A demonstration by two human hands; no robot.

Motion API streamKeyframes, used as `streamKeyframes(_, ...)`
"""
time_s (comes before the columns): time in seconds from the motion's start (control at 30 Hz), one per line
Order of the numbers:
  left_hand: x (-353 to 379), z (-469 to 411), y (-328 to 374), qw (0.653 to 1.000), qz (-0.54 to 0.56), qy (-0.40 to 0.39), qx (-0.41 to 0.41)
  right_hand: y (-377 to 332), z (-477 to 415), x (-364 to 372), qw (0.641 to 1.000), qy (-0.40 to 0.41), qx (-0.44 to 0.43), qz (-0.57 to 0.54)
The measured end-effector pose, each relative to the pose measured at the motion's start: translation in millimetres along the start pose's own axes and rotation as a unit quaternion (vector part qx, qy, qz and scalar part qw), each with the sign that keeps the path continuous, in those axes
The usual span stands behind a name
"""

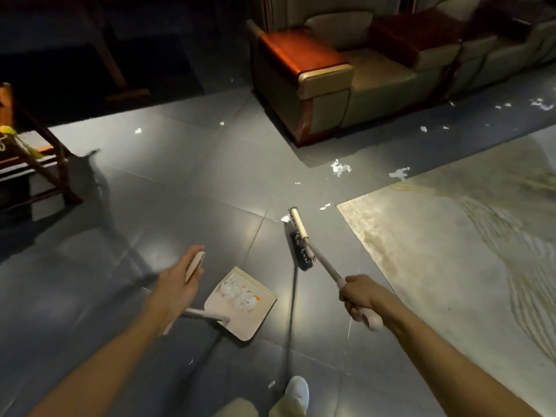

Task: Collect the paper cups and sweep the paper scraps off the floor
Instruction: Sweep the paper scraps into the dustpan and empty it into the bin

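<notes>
My right hand [358, 294] grips the pale handle of a broom [301, 239], whose dark bristles rest on the grey tile floor. One white paper scrap [285, 218] lies right at the far end of the brush head. My left hand [180, 284] grips the long handle of a beige dustpan [240, 302], which sits on the floor between my hands and holds white scraps with orange bits. More paper scraps lie ahead: a crumpled scrap [340, 167], another scrap [399, 173], and several small ones further right near the sofa. No paper cup is in view.
A beige sofa with a wooden armrest [301, 73] stands ahead. A pale patterned rug [451, 251] covers the floor at right. A wooden stand [36, 164] is at the left edge, a dark table behind it. My white shoe [296, 392] is at the bottom.
</notes>
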State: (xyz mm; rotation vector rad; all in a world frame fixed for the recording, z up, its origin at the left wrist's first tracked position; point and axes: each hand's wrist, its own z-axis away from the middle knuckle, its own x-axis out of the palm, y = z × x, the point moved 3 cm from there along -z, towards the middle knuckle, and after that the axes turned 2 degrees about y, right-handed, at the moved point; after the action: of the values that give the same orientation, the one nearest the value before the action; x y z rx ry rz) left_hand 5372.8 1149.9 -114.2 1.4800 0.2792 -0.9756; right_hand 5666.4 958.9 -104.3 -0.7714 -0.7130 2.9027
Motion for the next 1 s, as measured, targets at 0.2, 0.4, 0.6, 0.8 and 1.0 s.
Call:
streamKeyframes(0.2, 16.5, -50.2, 17.4, 0.999, -0.003, 0.028, -0.034, -54.5, -72.0, -37.2, 0.997, 0.005, -0.01, 0.071)
streamKeyframes(0.4, 40.2, -112.8, 17.9, 0.998, -0.021, 0.0, -0.057, -100.8, -142.3, -44.9, 0.991, -0.009, 0.001, 0.135)
streamKeyframes(0.6, 50.9, -165.2, 25.0, 0.998, -0.026, -0.005, -0.061, -140.1, -183.8, -35.8, 0.968, -0.084, -0.008, 0.235)
streamKeyframes(0.8, 55.5, -168.6, 32.8, 0.998, -0.023, -0.007, -0.066, -124.5, -132.6, -9.3, 0.928, -0.174, -0.037, 0.327)
streamKeyframes(1.0, 57.7, -156.1, 40.1, 0.997, -0.044, 0.024, -0.058, -105.2, -72.2, -30.7, 0.948, -0.222, 0.009, 0.229)
